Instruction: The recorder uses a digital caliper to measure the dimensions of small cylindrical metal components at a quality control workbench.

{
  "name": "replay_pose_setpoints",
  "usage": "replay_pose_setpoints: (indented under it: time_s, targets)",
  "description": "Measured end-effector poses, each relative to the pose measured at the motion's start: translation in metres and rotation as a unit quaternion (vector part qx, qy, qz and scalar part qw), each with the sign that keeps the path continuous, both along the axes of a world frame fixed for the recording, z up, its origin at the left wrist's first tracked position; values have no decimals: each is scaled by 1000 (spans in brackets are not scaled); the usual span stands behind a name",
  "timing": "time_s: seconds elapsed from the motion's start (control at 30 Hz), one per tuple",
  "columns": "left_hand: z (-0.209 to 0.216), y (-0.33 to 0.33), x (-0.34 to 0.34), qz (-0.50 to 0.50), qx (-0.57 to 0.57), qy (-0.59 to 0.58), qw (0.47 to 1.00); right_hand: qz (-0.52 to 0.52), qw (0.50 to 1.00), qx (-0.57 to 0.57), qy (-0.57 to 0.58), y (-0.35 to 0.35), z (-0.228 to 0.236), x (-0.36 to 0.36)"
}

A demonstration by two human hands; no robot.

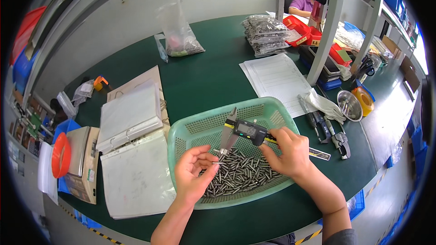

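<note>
My right hand (293, 150) is closed round a digital caliper (249, 130), its jaws pointing left over a green perforated plastic basket (181, 122). Between thumb and fingertips, my left hand (194, 171) pinches a small metal pin (218, 162) just below the caliper jaws. Whether the pin touches the jaws I cannot tell. Many similar short metal pins (240, 172) lie loose in the basket beneath both hands.
Left of the basket lies an open ring binder (131, 113), with a weighing scale (84, 154) beyond it. Printed sheets (272, 79), white gloves (324, 105), more calipers (338, 140) and a metal bowl (349, 105) are at right. Bagged parts (265, 34) stand behind; a person (303, 2) sits far right.
</note>
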State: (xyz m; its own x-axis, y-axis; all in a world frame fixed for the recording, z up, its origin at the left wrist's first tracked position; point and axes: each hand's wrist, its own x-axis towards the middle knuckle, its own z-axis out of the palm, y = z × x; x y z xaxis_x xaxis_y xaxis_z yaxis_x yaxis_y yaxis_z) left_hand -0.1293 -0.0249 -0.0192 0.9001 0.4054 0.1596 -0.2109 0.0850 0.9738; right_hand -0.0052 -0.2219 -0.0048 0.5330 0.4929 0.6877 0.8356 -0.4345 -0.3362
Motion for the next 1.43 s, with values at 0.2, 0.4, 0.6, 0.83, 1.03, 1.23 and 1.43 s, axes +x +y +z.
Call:
replay_pose_setpoints:
  time_s: [0.2,0.4,0.6,0.83,1.03,1.23,1.43]
  targets:
    - [4,-3,0,-25,-12,11,1000,48,999,-18,-11,0,4,-3]
    - [5,-3,-2,-39,1,6,999,66,998,-21,-10,2,2,-4]
    - [5,-3,0,-54,12,-2,998,57,998,-14,-11,2,2,-2]
    - [5,-2,-1,-59,21,7,998,52,998,-12,-23,1,3,-1]
    - [6,-3,-2,-66,43,-1,997,36,999,-14,-26,-1,1,-3]
    - [-4,0,0,-49,-1,4,999,68,997,-40,-21,1,5,0]
    - [-1,3,2,130,427,46,893,33,999,-18,-7,2,1,-2]
